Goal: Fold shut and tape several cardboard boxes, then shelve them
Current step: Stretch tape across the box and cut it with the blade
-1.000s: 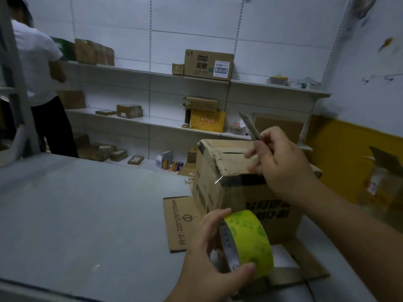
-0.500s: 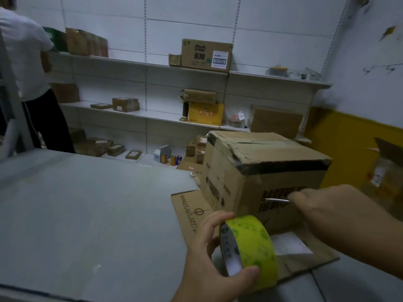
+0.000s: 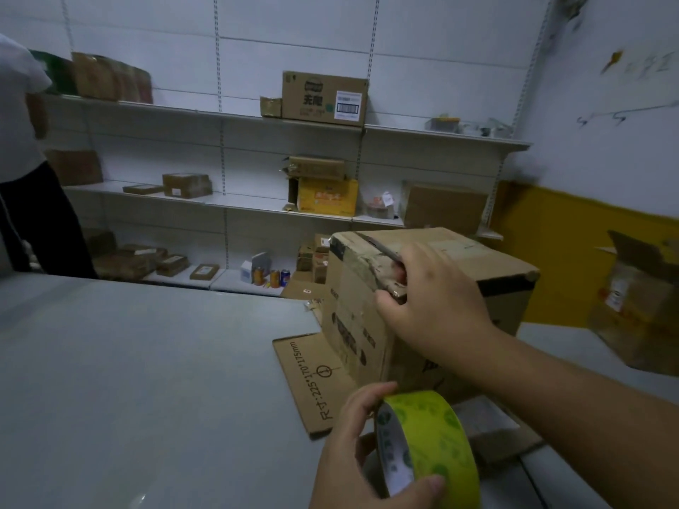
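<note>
Head view, right hand: fingers curled round cutter, blade on top edge of box.
Left hand: thumb and fingers grip tape.
Box: flaps shut, upright on cardboard on table, just beyond tape.

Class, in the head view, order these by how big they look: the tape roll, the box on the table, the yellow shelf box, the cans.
1. box on the table
2. tape roll, nearest the camera, so its lead over the next is unsure
3. yellow shelf box
4. cans
</note>
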